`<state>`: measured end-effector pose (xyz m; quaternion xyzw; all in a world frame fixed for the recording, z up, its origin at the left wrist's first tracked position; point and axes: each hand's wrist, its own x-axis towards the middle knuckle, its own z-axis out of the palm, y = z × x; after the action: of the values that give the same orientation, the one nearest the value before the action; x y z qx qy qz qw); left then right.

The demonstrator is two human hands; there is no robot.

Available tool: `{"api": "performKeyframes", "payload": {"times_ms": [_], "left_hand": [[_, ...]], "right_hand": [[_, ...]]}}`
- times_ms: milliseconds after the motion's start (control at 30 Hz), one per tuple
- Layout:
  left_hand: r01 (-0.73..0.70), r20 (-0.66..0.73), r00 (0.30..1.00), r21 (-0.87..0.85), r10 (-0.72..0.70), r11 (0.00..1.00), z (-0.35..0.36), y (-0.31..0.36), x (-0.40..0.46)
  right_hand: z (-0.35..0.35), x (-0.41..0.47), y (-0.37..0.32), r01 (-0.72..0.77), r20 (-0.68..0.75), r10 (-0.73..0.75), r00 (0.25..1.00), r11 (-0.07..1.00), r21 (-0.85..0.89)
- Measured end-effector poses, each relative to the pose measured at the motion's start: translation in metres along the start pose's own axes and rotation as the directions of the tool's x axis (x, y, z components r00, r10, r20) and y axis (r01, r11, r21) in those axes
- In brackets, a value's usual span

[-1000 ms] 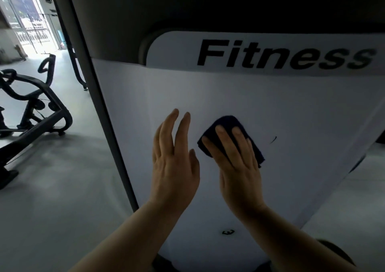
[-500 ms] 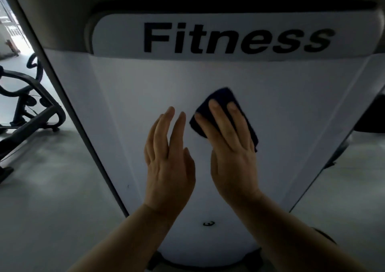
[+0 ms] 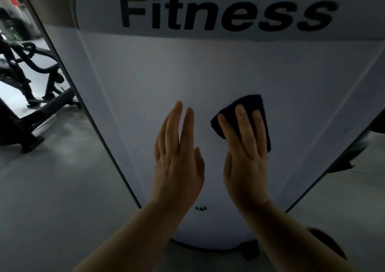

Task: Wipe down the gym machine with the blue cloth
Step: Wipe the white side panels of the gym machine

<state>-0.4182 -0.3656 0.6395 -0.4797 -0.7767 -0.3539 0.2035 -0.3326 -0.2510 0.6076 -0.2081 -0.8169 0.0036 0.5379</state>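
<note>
Rightward and slightly lower below the "Fitness" lettering [image 3: 227, 11], the blue cloth [image 3: 245, 107] has slid across the panel since half a second ago; wiping looks mid-stroke.

Right hand [image 3: 245, 157] presses the cloth flat under straight fingers, right of centre beneath the lettering; left hand [image 3: 179, 159] rests open beside it, fingers together, holding nothing; gym machine [image 3: 145, 84] shroud is smooth, matte, pale, tapering downward; the cloth is soft, dark, folded.
</note>
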Motion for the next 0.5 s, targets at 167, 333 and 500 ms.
{"api": "performKeyframes", "payload": {"times_ms": [167,333,500], "left_hand": [[-0.083,0.054,0.995,0.035,0.081,0.996,0.0,-0.002,-0.004],[-0.104,0.048,0.993,0.005,0.103,0.995,-0.001,-0.004,0.001],[-0.167,0.096,0.982,0.034,0.163,0.985,-0.005,-0.011,0.003]], "right_hand": [[-0.001,-0.024,0.007,-0.025,0.044,0.026,0.999,1.0,-0.015],[-0.002,0.014,-0.011,-0.09,-0.096,0.094,0.991,0.995,0.043],[-0.003,-0.026,0.002,-0.048,0.055,0.053,0.997,0.995,-0.092]]}}
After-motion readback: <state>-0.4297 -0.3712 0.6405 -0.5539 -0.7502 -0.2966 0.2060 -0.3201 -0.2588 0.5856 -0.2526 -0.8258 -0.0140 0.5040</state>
